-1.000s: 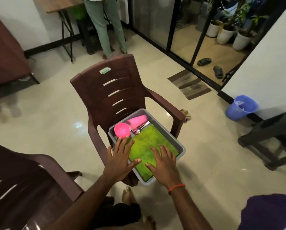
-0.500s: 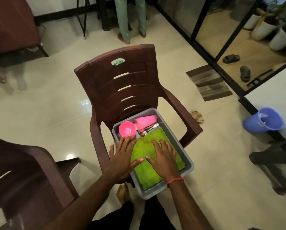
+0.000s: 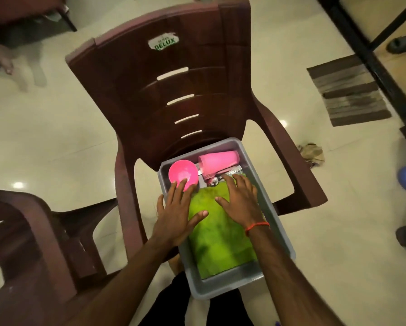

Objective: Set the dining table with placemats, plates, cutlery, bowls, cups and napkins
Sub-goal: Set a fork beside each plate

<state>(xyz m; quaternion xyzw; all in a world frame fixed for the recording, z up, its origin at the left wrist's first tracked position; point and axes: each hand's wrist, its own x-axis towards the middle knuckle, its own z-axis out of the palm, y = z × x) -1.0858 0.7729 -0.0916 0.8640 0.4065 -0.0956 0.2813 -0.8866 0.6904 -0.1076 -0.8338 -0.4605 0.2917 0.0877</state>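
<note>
All the stuff is packed in a grey plastic tub (image 3: 221,287) parked on the seat of a brown moulded chair (image 3: 173,102), so I'd say the table setting hasn't really started. Both hands are flat with fingers spread, gripping nothing. The left hand (image 3: 176,215) lies over the tub's left edge, fingertips against the pink bowl (image 3: 182,171). The right hand (image 3: 239,203) rests on the green placemat (image 3: 221,245), fingertips up by the cutlery (image 3: 212,181). My guess is they're feeling for the mat's edges, since it covers most of the tub. The mat looks fuzzy and floppy, the bowl and tipped-over pink cup (image 3: 218,161) are smooth hard plastic, and the spoons are shiny metal.
</note>
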